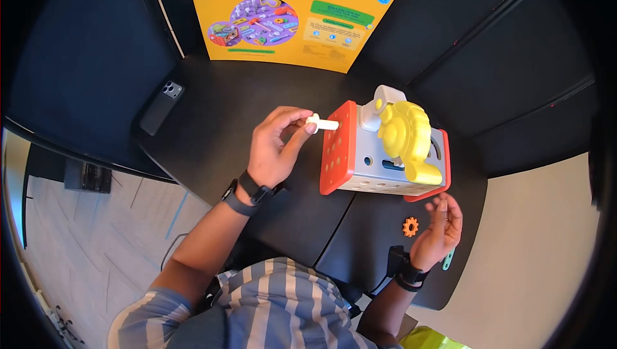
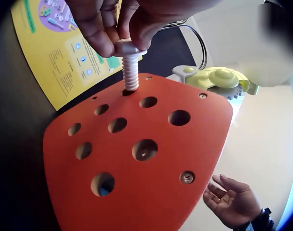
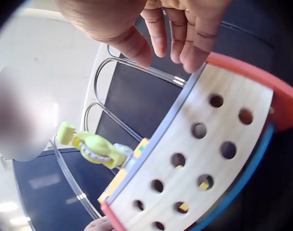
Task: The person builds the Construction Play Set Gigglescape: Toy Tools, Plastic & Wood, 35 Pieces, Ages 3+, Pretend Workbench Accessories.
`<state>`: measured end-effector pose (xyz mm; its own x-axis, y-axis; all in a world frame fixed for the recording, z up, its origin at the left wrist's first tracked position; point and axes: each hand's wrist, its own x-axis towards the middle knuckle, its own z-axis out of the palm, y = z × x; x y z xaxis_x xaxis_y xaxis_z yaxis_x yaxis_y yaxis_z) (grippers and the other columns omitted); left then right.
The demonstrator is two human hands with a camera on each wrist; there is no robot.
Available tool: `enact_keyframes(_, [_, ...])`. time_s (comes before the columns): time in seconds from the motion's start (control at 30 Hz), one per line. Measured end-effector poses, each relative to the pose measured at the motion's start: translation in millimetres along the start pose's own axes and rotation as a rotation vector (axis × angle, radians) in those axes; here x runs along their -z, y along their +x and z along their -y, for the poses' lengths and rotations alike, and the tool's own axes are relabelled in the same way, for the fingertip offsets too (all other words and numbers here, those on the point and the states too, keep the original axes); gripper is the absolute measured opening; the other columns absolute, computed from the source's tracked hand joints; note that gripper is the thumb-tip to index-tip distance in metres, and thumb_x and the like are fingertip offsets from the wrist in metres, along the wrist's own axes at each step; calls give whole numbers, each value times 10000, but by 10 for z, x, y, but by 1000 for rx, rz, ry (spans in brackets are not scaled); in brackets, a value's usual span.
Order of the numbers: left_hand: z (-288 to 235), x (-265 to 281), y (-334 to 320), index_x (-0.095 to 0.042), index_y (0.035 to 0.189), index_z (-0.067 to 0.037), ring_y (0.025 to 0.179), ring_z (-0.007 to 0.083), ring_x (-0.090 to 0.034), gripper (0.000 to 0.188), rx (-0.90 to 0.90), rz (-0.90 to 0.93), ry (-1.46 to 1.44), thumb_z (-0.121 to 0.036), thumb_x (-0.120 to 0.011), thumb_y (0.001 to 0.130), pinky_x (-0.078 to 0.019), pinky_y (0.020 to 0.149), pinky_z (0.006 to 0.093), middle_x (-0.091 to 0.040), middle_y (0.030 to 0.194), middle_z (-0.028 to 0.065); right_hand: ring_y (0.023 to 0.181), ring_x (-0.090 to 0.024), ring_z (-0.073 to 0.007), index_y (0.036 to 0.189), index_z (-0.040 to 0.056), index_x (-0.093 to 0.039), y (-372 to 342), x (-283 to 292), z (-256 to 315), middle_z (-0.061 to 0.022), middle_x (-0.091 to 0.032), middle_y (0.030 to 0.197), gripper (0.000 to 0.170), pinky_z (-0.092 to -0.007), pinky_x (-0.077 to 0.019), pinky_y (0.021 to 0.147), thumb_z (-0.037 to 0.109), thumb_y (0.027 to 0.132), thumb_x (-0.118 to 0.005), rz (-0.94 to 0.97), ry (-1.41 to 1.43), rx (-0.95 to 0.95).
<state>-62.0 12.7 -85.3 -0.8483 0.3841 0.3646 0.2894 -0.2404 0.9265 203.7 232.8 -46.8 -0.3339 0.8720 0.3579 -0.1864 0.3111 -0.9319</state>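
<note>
One white screw (image 1: pixel 328 124), pinched by its head between thumb and fingers of your left hand (image 1: pixel 273 150); shaft lies toward the red panel (image 1: pixel 337 156), just right of that hand. Tip sits at the mouth of a hole; how far in, cannot tell. Step in hand looks like starting the screw. Next move probably calls for lining the shaft up square, then a push or twist; a tilted start could catch on the rim.

Your right hand (image 1: pixel 440 227) holds nothing, fingers loosely bent, near the close right corner of the toy toolbox (image 1: pixel 379 175). Likely useful for bracing the far end.

Around you: orange gear (image 1: pixel 405 227) just left of your right hand, green strip (image 1: pixel 448 260) just right of it. Yellow saw (image 1: pixel 408 130) stands on the toolbox between your hands, farther out; it may hamper your right hand reaching across the top. Phone (image 1: pixel 157 111) well left of your left hand, yellow carton (image 1: pixel 289 15) beyond it, both apart from the screw's path
</note>
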Motion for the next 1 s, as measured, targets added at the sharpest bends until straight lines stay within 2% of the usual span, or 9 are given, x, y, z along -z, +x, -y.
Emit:
enact_keyframes(0.13, [118, -128, 109, -750, 1272, 40, 1072, 164, -738, 243, 43, -11, 15, -67, -755, 1053, -590, 982, 303, -727, 1206, 95, 1232, -673, -167, 1420, -28, -657, 140, 42, -187, -118, -714, 1349, 326, -323, -520, 1105, 52, 1105, -659, 2, -81, 8])
enact_keyframes(0.47, [305, -302, 66, -755, 1321, 34, 1057, 151, -732, 284, 88, 61, -128, -40, -755, 1047, -589, 973, 275, -727, 1241, 88, 1443, -577, -213, 1662, -15, -439, 113, -81, -323, -180, -586, 1598, 590, -370, -435, 1231, 58, 1113, -643, 41, -57, -32])
enact_keyframes(0.63, [186, -460, -12, -720, 1392, 25, 1350, 268, -608, 377, -86, 100, 171, -223, -679, 1111, -465, 1173, 418, -686, 1414, 144, 1523, -511, -244, 1685, -23, -380, 118, -61, -353, -196, -499, 1679, 629, -387, -398, 1271, 38, 1111, -629, 74, -10, -53])
enact_keyframes(0.67, [292, -360, -45, -537, 1598, -1, 1589, 361, -356, 692, -94, 247, 147, -408, -725, 1071, -305, 1299, 475, -456, 1669, 199, 1539, -493, -253, 1693, -24, -363, 112, -63, -357, -202, -473, 1697, 642, -396, -389, 1280, 27, 1108, -623, 83, -2, -49])
enact_keyframes(0.7, [329, -346, -86, -537, 1598, -1, 1589, 361, -356, 692, -93, 258, 146, -408, -725, 1071, -305, 1299, 475, -456, 1669, 199, 1539, -493, -253, 1693, -24, -363, 99, -55, -356, -202, -473, 1697, 642, -396, -389, 1280, 27, 1108, -623, 73, -3, -51])
enact_keyframes(0.77, [350, -324, -113, -180, 1756, -26, 1668, 413, -185, 1210, -236, 447, -6, -561, -866, 915, -218, 1339, 503, -170, 1795, 262, 1536, -495, -259, 1694, -26, -359, 101, -66, -369, -207, -476, 1692, 645, -404, -392, 1278, 23, 1106, -621, 81, 40, -59])
enact_keyframes(0.8, [379, -287, -103, 158, 1741, -39, 1703, 397, -38, 1647, -145, 622, 116, -583, -1011, 715, -122, 1362, 505, 42, 1814, 293, 1538, -492, -262, 1697, -30, -345, 112, -50, -389, -211, -480, 1689, 654, -411, -388, 1278, 18, 1105, -618, 110, 53, -60])
enact_keyframes(0.93, [438, -425, -137, 286, 1691, -29, 1701, 341, -15, 1821, -72, 659, -3, -406, -1112, 588, -114, 1368, 474, 82, 1825, 258, 1581, -432, -257, 1723, -6, -299, 104, 13, -489, -198, -424, 1730, 700, -408, -354, 1292, 14, 1103, -625, 181, 163, -53])
enact_keyframes(1.0, [719, -391, -189, 318, 1678, -36, 1702, 333, -40, 1729, 50, 731, 76, -344, -1068, 692, -135, 1368, 456, 121, 1819, 262, 1607, -391, -250, 1734, 9, -280, 104, 65, -590, -183, -372, 1764, 728, -396, -329, 1301, 12, 1098, -634, 208, 153, -18])
